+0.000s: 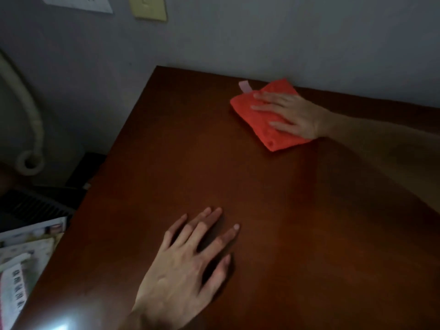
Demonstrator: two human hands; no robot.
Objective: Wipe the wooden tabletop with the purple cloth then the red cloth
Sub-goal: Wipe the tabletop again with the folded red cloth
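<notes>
A folded red cloth [252, 110] lies on the dark wooden tabletop [273, 198] near the far edge, by the wall. A pale loop tag sticks out of its far corner. My right hand [290, 115] lies flat on the cloth with straight, spread fingers pressing it down. Nearer to me, my left hand [188, 260] rests flat on the bare wood, fingers spread, holding nothing. No purple cloth is in view.
A grey wall [238, 32] runs along the table's far edge. Off the table's left edge stand a cream hose [31, 129], a dark slatted object [31, 206] and a stack of printed papers [26, 253]. A bright glare spot sits at the table's near left corner.
</notes>
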